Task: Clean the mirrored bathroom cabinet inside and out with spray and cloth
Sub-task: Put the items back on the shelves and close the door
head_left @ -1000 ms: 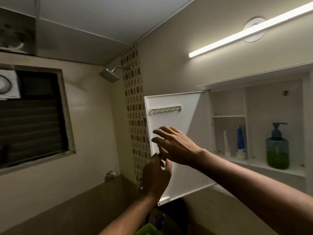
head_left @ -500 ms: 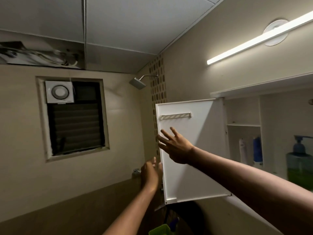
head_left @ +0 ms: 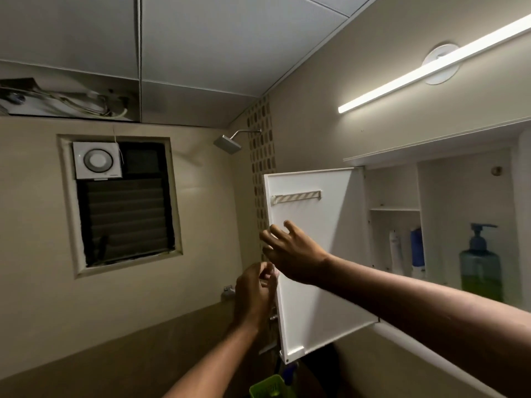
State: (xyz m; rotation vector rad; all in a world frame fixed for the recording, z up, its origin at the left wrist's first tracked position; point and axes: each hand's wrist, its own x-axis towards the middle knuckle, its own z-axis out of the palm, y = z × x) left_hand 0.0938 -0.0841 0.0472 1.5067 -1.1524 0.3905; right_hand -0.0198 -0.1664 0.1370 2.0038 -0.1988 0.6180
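The open cabinet door (head_left: 313,254) serves as the landmark. Far to its left, a recessed window (head_left: 120,202) sits in the beige wall, with dark louvred slats and a white square exhaust fan (head_left: 97,160) in its upper-left corner. Above the window, loose cables (head_left: 66,103) lie in a gap under the ceiling panels. Between the window and the door, higher up, a square shower head (head_left: 227,144) juts out on a thin arm from a strip of patterned tiles (head_left: 262,156).

The left hand (head_left: 254,291) is at the door's free left edge, about halfway down, its fingers curled in toward that edge; whether they actually grip it or pinch something small cannot be told. The right hand (head_left: 290,251) reaches across in front of the door's white inner face, fingers spread and fairly straight, holding nothing, the fingertips at or just over the left edge. Above that hand, a small rail (head_left: 296,196) is fixed to the door's upper part.

Below the door's bottom corner, a green container (head_left: 267,388) shows at the frame's lower edge.

Right of the door, the cabinet (head_left: 436,156) stands open. Its narrow compartment holds 1 white tube (head_left: 395,254) and 1 blue bottle (head_left: 416,248) beneath a short shelf; the wider compartment holds a pump bottle (head_left: 480,268) with green liquid. Above the cabinet, a long light bar (head_left: 431,68) glows on the wall.
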